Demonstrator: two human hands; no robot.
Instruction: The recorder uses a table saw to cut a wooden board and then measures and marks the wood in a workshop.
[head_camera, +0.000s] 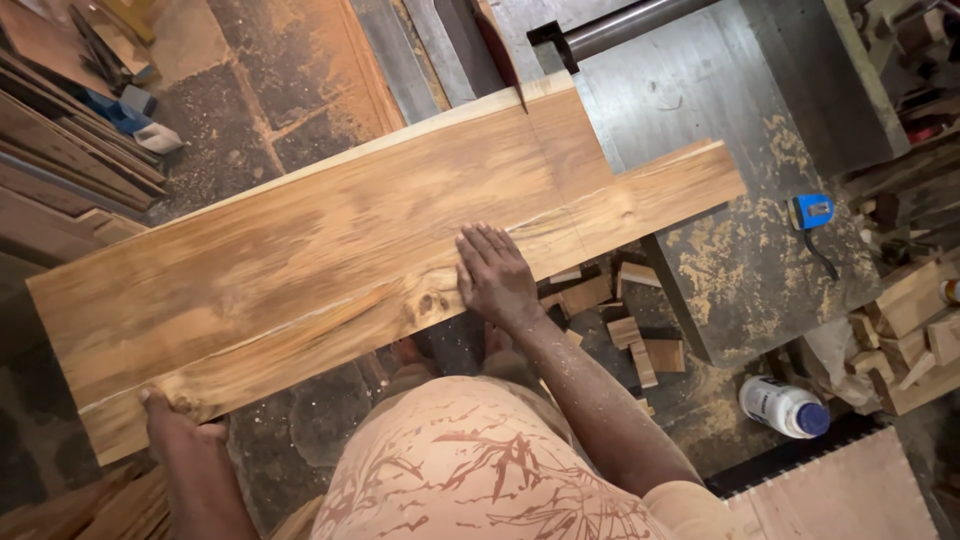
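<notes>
Workshop floor (300, 110) is dark stone dusted w/ sawdust, seen from above. Grey saw table (720, 90) fills the upper right, sawdust spread on its near part.

Wide wooden plank (380, 260) lies across the view, long axis running from lower left up to upper right. Far end rests on the saw table; near end hangs off toward the lower left, over the floor. Upper right corner is already cut away, leaving a narrower tongue that points right. Saw blade (497, 50) sits at the plank's far edge, at the head of a thin cut line.

Right hand (495, 275) lies flat on the plank's top face near the near edge, fingers spread & pointing up toward the blade. Left hand (175, 415) grips the plank's lower left corner, thumb on top, fingers curled under the edge.

Offcut blocks (630, 325) are scattered on the floor under the table. White bottle (783, 407) w/ blue cap lies on its side at right. Blue tape measure (812, 211) sits on the table edge. Stacked boards (70, 140) at left.
</notes>
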